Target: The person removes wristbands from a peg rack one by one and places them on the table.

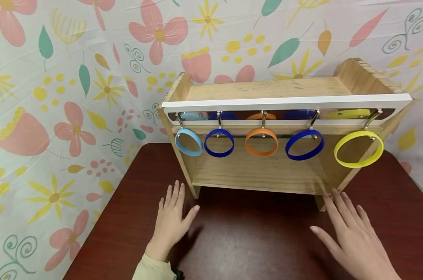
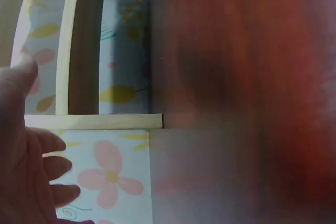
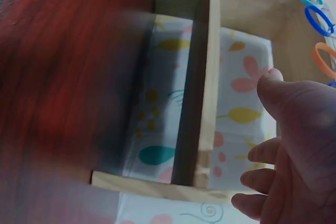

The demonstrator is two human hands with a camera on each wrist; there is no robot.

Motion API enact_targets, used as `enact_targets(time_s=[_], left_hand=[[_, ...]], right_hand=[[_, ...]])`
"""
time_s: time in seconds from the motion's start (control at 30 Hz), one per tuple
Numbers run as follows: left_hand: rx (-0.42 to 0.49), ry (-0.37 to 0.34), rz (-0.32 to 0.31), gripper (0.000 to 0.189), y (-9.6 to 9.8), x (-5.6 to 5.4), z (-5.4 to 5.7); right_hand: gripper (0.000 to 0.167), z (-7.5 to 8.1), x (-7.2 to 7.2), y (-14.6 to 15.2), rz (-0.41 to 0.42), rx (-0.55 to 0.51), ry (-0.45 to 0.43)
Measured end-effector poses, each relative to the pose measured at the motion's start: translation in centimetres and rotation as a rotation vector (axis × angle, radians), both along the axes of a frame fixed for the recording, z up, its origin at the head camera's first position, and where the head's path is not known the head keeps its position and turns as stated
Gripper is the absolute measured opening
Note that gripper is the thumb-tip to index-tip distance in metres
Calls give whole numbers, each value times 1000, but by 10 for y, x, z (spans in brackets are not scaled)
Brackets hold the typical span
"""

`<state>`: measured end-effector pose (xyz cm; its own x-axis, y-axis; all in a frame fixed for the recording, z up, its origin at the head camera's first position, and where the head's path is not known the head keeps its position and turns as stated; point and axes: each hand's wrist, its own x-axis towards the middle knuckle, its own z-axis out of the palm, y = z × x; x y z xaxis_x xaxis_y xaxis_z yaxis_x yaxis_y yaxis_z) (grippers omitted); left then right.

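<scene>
While our hands hold nothing, both lie flat with the fingers straight and slightly spread on the table (image 1: 260,233). Our left hand (image 1: 171,221) rests palm down just beside the rack's (image 1: 267,171) left foot, thumb pointing toward it, and the cream sleeve (image 1: 152,270) shows at the wrist. Our right hand (image 1: 351,237) lies near the rack's right foot, its fingertips (image 1: 334,192) at or almost touching the wood there; we cannot tell which. Both wrist views are blurred, showing only parts of each hand, the wooden frame edges and the floral cloth. Above our hands, five rings hang from metal hooks under the white rail (image 1: 285,103): from left to right a light blue ring (image 1: 188,142), a dark blue ring (image 1: 219,142), an orange ring (image 1: 261,142), a second, larger dark blue ring (image 1: 304,145) and a yellow ring (image 1: 358,149), the largest. Each hangs apart from its neighbours, well above the table. Behind the rack and along the left side stands the floral cloth (image 1: 57,97).
</scene>
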<state>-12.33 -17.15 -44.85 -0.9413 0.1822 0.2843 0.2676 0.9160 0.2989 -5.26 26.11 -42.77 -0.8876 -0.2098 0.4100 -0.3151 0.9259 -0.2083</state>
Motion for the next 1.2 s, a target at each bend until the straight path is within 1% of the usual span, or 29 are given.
enact_targets(time_s=[0.1,0.2,0.27,0.4,0.47,0.53,0.67,0.73,0.83,0.97,1.1,1.2], left_hand=[[56,12,19,77,-1,-10,3],[128,14,20,75,1,-20,7],[187,-4,16,75,3,-26,11],[306,-69,24,76,9,-38,18],[363,-82,25,73,12,-45,21],[412,-80,20,63,16,-51,23],[504,-66,7,39,22,-61,28],[536,-61,15,34,25,-65,30],[562,-49,40,31,27,-71,31],[560,-27,69,27,30,-79,28],[554,-5,72,24,31,-83,26],[545,-11,81,23,30,-84,24]], right_hand=[[86,6,-2,-6,36,-17,26],[84,13,-4,-12,64,-33,47],[83,17,-6,-16,84,-42,66],[80,26,-11,-25,118,-54,110],[78,31,-14,-29,134,-57,134],[75,36,-16,-32,152,-61,159],[68,45,-21,-40,190,-86,198],[65,49,-22,-45,207,-102,211],[59,53,-24,-51,222,-122,222],[55,57,-26,-58,233,-130,221],[56,60,-27,-63,234,-140,205],[60,63,-27,-67,227,-150,187]])
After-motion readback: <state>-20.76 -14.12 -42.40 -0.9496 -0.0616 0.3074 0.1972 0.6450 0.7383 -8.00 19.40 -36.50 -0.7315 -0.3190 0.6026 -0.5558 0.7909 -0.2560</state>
